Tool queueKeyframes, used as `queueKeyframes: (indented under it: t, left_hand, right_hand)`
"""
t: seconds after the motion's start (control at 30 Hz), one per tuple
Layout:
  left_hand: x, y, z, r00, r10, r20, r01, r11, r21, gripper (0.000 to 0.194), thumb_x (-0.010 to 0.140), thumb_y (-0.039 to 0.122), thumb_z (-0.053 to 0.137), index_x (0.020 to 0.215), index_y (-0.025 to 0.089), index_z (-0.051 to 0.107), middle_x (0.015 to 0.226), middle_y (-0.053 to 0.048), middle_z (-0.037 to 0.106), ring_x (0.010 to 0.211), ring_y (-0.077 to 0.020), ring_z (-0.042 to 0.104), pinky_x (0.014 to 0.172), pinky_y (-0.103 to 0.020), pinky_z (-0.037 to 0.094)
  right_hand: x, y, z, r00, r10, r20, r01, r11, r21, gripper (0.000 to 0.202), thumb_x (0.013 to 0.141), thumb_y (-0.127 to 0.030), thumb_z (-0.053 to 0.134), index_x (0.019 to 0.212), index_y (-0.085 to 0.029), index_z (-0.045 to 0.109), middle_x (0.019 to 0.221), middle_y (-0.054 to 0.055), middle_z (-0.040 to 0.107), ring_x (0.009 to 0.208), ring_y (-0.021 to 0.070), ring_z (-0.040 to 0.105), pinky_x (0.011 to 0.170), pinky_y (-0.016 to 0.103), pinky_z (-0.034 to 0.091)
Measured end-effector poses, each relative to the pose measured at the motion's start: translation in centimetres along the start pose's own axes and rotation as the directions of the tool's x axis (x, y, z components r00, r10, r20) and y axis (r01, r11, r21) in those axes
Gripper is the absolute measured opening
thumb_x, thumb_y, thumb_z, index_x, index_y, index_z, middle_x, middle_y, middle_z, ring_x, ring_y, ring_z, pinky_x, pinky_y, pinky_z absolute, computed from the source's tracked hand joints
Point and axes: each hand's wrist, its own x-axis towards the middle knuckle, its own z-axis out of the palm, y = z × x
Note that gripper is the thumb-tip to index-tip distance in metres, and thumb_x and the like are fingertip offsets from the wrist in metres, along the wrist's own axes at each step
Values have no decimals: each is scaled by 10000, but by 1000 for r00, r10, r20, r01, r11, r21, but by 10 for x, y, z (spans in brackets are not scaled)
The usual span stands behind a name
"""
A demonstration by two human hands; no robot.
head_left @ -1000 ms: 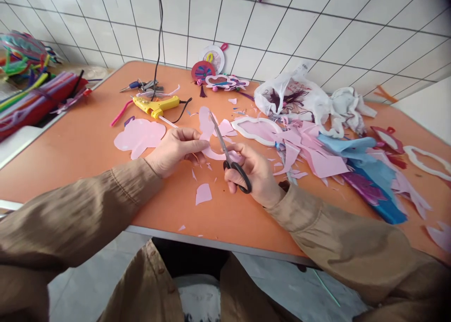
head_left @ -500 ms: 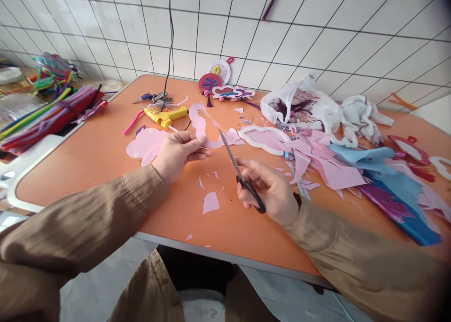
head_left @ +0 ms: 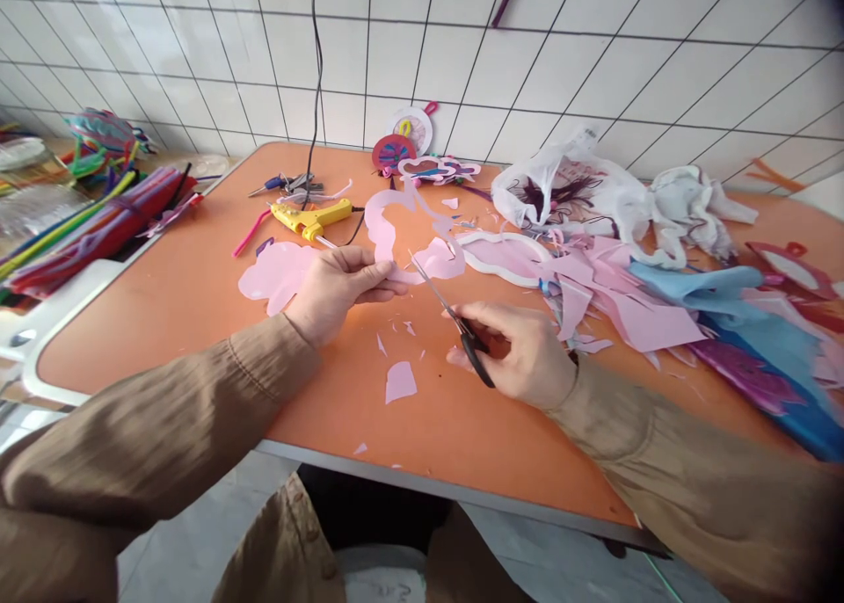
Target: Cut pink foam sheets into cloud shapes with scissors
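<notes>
My left hand (head_left: 346,286) pinches the lower edge of a wavy pink paper frame (head_left: 381,225), a curved strip held a little above the table. In my right hand (head_left: 520,348) is a pair of scissors (head_left: 471,344) with black handles, the blades pointing up and left to the strip's right part near the left fingertips. Whether the blades touch the paper, I cannot tell. Beside my left wrist lies a pink cloud-shaped cutout (head_left: 277,273). Below the hands a pink scrap (head_left: 401,381) and several slivers rest on the orange table (head_left: 343,401).
A yellow glue gun (head_left: 313,219) lies behind my left hand, its cord running up the wall. On the right are a white-rimmed pink cutout (head_left: 507,260), pink scraps (head_left: 646,308), blue sheets (head_left: 731,304) and a white plastic bag (head_left: 560,181). Bundled pipe cleaners (head_left: 105,225) lie far left.
The pink strip has lifted and turned slightly in my left hand. My right hand has shifted its grip, with the scissors' tips now nearer the strip's lower right part. The view has moved slightly.
</notes>
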Motion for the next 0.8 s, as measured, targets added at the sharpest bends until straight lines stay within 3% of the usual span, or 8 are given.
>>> queueKeyframes:
  t: [0.1,0.3,0.47,0.8]
  left_hand:
    - [0,0,0,1000,-11,14,12,1000,-22,144,780,209,856,795,114,748,765,-62,791,734,-150,773,748,-249,623]
    - [0,0,0,998,-46,41,50,993,-106,116,827,121,806,763,101,711,764,-64,785,737,-120,771,723,-185,605]
    - [0,2,3,994,-70,84,80,989,-121,125,851,77,771,747,104,706,695,-38,755,656,-98,747,609,-141,566]
    - [3,-1,2,997,-37,71,44,994,-96,187,802,165,832,749,127,657,683,3,705,573,-94,709,531,-159,523]
  right_hand:
    - [1,1,-1,1000,-12,0,12,998,-57,202,801,-338,759,937,-205,692,642,0,620,525,149,522,517,306,477]
    - [0,0,-3,998,-46,33,50,990,-130,185,844,-353,728,946,-210,672,691,19,644,560,161,556,540,309,472]
    - [0,-2,-4,995,-84,57,94,972,-217,144,842,-325,712,925,-218,663,683,22,635,561,179,562,545,327,460]
    - [-2,-1,-2,995,-93,34,99,958,-270,110,814,-287,703,872,-218,640,672,19,615,559,181,547,542,323,438]
